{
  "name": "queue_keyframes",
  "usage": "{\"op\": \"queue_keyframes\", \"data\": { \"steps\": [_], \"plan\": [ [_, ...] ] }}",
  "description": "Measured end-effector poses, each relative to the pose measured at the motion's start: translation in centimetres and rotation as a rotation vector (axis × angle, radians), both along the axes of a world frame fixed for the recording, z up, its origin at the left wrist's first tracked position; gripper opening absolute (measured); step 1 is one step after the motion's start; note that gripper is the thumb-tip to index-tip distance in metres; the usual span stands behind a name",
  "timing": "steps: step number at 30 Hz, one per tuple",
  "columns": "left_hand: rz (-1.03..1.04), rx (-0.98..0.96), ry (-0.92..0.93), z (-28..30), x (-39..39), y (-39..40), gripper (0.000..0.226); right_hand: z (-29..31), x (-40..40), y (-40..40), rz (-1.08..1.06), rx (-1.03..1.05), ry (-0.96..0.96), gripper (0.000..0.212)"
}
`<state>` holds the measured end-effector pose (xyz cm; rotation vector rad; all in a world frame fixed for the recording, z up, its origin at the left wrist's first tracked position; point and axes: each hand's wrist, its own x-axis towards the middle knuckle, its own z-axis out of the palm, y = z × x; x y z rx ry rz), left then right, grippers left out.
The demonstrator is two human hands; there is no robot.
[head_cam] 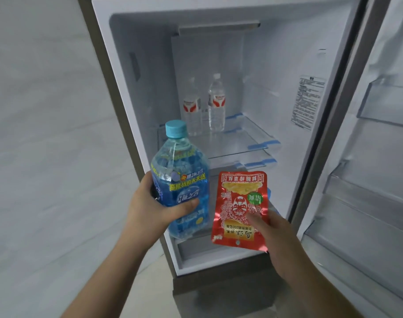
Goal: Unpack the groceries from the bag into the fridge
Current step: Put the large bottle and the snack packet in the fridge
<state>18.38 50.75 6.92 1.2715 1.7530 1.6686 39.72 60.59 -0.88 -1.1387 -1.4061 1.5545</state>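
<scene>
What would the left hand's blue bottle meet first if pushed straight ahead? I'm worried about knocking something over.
Probably the glass shelf front edge; behind it stand two water bottles. Depth is unclear from this view.

You're standing in a home kitchen corner, right in front of a household fridge (218, 65), its door (368, 157) swung open to your right. See the white moulded interior, the glass shelf (232, 143) with blue tape strips on its right edge, the clear door bins (384, 102) stacked down the door. Two water bottles (215, 104) stand at the back edge of that shelf, near the rear wall. A printed label (307, 102) sits on the inner right wall. To your left there's a pale marbled wall (46, 111), plain and domestic. The supermarket goods in your hands, a blue drink bottle (179, 180) and a red snack pouch (239, 207), fit the setting.
</scene>
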Motion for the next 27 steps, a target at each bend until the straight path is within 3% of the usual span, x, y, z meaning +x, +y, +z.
{"op": "queue_keyframes", "data": {
  "steps": [11,18,27],
  "plan": [
    [-0.043,-0.046,-0.003,-2.0,-4.4,7.0,0.072,-3.9,-2.8,6.0,0.012,-0.039,-0.133,0.028],
    [-0.061,-0.111,-0.026,-3.8,-5.5,9.3,0.083,-8.5,-3.7,8.0,0.025,-0.187,-0.188,0.026],
    [0.026,-0.150,-0.030,-5.4,-5.1,10.8,0.081,-12.9,-5.2,13.1,0.136,-0.323,-0.221,0.032]
  ]
}}
